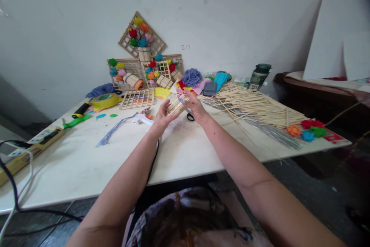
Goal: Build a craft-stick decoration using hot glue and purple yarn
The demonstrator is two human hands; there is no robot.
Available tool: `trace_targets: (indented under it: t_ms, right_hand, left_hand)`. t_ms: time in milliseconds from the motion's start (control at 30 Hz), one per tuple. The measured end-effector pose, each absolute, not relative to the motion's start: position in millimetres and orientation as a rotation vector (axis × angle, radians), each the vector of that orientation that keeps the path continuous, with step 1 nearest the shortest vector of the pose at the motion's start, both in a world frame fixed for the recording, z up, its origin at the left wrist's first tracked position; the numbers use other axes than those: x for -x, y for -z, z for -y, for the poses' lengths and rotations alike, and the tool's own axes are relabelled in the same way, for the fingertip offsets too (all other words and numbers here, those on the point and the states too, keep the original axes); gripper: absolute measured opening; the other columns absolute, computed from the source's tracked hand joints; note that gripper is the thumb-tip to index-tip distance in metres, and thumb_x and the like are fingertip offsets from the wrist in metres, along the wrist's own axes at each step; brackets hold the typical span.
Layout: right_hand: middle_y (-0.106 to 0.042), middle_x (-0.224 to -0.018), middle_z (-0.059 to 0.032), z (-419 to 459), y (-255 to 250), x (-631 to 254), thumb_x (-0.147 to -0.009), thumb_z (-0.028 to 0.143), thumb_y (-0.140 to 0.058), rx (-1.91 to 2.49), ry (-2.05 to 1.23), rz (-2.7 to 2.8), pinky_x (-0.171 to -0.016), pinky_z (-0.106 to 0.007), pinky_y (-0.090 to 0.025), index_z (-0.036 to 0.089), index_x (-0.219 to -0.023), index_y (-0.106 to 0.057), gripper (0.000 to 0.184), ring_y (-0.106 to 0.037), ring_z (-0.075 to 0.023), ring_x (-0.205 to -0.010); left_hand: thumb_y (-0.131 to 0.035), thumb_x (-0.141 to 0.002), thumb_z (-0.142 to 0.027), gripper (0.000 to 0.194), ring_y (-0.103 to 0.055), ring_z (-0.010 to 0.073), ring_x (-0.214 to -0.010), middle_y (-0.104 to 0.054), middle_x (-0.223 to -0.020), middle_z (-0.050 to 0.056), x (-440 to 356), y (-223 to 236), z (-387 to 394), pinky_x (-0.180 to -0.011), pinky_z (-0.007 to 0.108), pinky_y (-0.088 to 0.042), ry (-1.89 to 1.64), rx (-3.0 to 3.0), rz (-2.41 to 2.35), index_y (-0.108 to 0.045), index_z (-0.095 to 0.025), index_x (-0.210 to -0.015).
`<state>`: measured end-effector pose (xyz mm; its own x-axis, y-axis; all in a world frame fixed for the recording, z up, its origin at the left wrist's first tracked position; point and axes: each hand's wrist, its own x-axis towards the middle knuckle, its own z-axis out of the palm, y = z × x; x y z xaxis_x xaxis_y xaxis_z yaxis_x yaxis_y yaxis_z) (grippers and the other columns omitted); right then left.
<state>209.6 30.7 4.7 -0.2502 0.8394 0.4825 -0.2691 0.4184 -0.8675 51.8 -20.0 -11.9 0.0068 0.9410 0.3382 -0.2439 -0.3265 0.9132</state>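
Stick bundle (175,107) between left hand (162,120) and right hand (197,108)
Both hold it, 1 at each end; probably light and stiff, best grasped around its sides

A Small Handicraft Workshop

We seem to be in a handicraft workshop. On a white-topped table (115,173) we see loose, thin, pale wooden sticks (254,102), a tangled ball of violet-blue yarn (191,77), a round yellow tape roll (101,103) and a yellow power strip (40,145). Against the smudged white wall (231,19), we find pale wooden lattice panels (127,39) bearing bright, multicoloured artificial flowers (143,27) and small stick-built pots (144,54).
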Motion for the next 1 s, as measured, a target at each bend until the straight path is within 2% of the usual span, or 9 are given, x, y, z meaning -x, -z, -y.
trace_targets:
  t_ms: [167,300,400,500,667,1000]
  right_hand:
    - [-0.055,-0.129,-0.0061,-25.2,-7.4,-208.9,-0.066,0.064,-0.061,0.579,-1.134,1.5,-0.099,-0.039,-0.04,0.023,-0.127,-0.052,0.074,-0.05,-0.024,-0.118]
    - [-0.055,-0.129,-0.0059,-25.3,-7.3,-209.4,-0.071,0.064,-0.056,0.613,-1.115,1.492,-0.098,-0.038,-0.04,0.022,-0.12,-0.057,0.065,-0.048,-0.0231,-0.12]
    - [-0.059,-0.123,-0.005,-27.9,-5.5,-209.1,-0.07,0.065,-0.057,0.631,-1.09,1.502,-0.095,-0.036,-0.042,0.022,-0.115,-0.061,0.061,-0.051,-0.0218,-0.116]
    - [-0.062,-0.119,-0.0054,-29.4,-4.2,-208.8,-0.071,0.065,-0.056,0.633,-1.076,1.497,-0.093,-0.035,-0.043,0.021,-0.11,-0.063,0.06,-0.053,-0.0212,-0.112]
    - [-0.064,-0.112,-0.0056,-31.9,-1.4,-208.5,-0.072,0.064,-0.057,0.593,-1.065,1.497,-0.097,-0.035,-0.04,0.021,-0.106,-0.066,0.055,-0.055,-0.0209,-0.11]
    - [-0.066,-0.107,-0.0043,-26.0,-5.5,-208.3,-0.071,0.06,-0.061,0.606,-0.975,1.551,-0.096,-0.037,-0.042,0.021,-0.101,-0.069,0.05,-0.054,-0.0227,-0.111]
  left_hand:
    - [-0.073,-0.066,-0.038,0.055,-0.061,0.0198,-0.091,-0.059,-0.107,0.01,-51.6,6.3,23.1,-0.072,0.031,-0.055,-1.444,-1.142,-0.834,-0.054,-0.015,-0.112]
    - [-0.057,-0.08,-0.048,0.044,-0.064,0.0166,-0.07,-0.064,-0.089,0.01,-49.7,5.8,22.5,-0.063,0.029,-0.055,-1.31,-1.015,-0.78,-0.057,-0.013,-0.106]
    - [-0.043,-0.086,-0.054,0.051,-0.064,0.0165,-0.065,-0.066,-0.084,0.01,-48.7,6.3,21.7,-0.06,0.028,-0.055,-1.226,-0.895,-0.752,-0.054,-0.015,-0.116]
    - [-0.031,-0.086,-0.061,0.064,-0.064,0.0174,-0.061,-0.067,-0.081,0.013,-46.9,5.7,21.5,-0.056,0.028,-0.055,-1.109,-0.83,-0.715,-0.05,-0.013,-0.123]
    - [-0.015,-0.082,-0.069,0.081,-0.064,0.0187,-0.058,-0.067,-0.078,0.016,-43.0,4.9,21.7,-0.05,0.028,-0.053,-0.928,-0.731,-0.656,-0.049,-0.008,-0.122]
    - [-0.012,-0.079,-0.073,0.086,-0.064,0.0195,-0.059,-0.067,-0.078,0.017,-40.0,7.5,21.0,-0.046,0.025,-0.051,-0.843,-0.685,-0.596,-0.05,-0.008,-0.121]
